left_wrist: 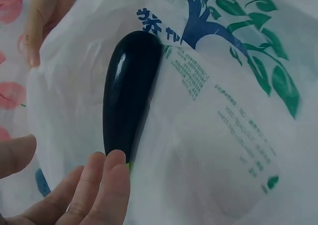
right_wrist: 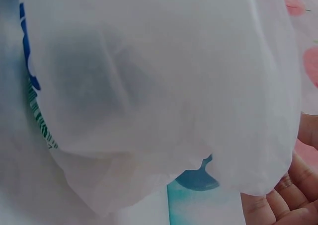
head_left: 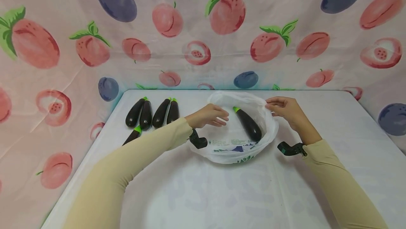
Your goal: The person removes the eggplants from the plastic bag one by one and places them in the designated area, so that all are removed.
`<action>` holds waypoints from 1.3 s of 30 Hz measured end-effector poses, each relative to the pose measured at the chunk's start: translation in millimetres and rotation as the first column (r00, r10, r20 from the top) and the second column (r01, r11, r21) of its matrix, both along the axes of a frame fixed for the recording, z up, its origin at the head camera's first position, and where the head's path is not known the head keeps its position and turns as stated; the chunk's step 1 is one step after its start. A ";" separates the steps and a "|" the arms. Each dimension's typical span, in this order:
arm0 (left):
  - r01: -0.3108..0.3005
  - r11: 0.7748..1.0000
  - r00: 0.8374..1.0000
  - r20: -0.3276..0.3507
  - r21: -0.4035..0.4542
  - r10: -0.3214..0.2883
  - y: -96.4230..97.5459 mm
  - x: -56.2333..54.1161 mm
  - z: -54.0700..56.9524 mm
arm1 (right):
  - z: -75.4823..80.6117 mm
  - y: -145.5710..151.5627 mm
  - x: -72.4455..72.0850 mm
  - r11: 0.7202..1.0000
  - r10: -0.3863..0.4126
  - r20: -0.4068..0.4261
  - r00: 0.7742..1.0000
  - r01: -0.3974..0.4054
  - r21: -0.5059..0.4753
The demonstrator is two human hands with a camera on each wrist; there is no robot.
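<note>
A white plastic bag with green and blue print stands wide-mouthed on the table. One dark eggplant with a bright green stem end lies inside it, also visible in the left wrist view as a glossy eggplant. My left hand hovers over the bag's left side, fingers extended and holding nothing. At the bag's right rim, my right hand pinches the plastic between thumb and fingers. In the right wrist view the bag wall covers most of that hand.
Several more eggplants lie in a group at the table's back left; my left sleeve partly hides the nearest eggplant. A white cloth covers the table. Behind it hangs a fruit-patterned curtain.
</note>
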State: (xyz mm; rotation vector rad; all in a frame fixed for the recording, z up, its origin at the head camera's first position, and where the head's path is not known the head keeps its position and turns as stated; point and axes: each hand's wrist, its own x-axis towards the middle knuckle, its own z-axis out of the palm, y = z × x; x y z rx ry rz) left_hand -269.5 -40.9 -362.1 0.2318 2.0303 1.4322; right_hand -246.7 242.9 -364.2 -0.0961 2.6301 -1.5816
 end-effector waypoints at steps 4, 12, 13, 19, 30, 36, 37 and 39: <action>-0.030 1.000 0.999 0.036 0.002 0.029 12.9 -4.7 -10.3 | -1.1 0.1 -0.4 1.000 0.006 -0.010 1.000 -0.006 -0.009; -0.019 1.000 0.996 0.086 0.023 0.017 37.7 -8.4 -26.0 | -1.8 1.7 -0.1 1.000 0.009 -0.013 1.000 -0.009 -0.020; -0.018 0.999 0.996 0.091 0.028 0.016 40.3 -8.4 -27.8 | -1.9 1.7 -0.2 1.000 0.009 -0.012 1.000 -0.009 -0.021; -0.074 0.995 0.987 0.146 0.061 0.064 53.9 -7.6 -38.2 | -3.1 1.6 -1.0 0.999 0.014 -0.006 1.000 -0.014 -0.032; -0.216 0.975 0.946 0.260 0.059 0.194 73.5 -1.4 -42.1 | -5.6 3.3 -1.0 1.000 0.008 -0.017 1.000 -0.009 -0.025; -0.225 0.972 0.948 0.245 0.064 0.204 81.2 1.0 -44.5 | -5.9 2.6 -0.7 0.999 0.006 -0.008 1.000 -0.006 -0.036; -0.230 0.971 0.948 0.242 0.067 0.208 82.1 1.3 -45.0 | -6.0 2.6 -0.7 0.999 0.005 -0.007 1.000 -0.006 -0.035; -0.238 0.969 0.948 0.233 0.071 0.216 83.4 1.4 -46.0 | -6.1 2.6 -0.7 1.000 0.003 -0.008 1.000 -0.004 -0.029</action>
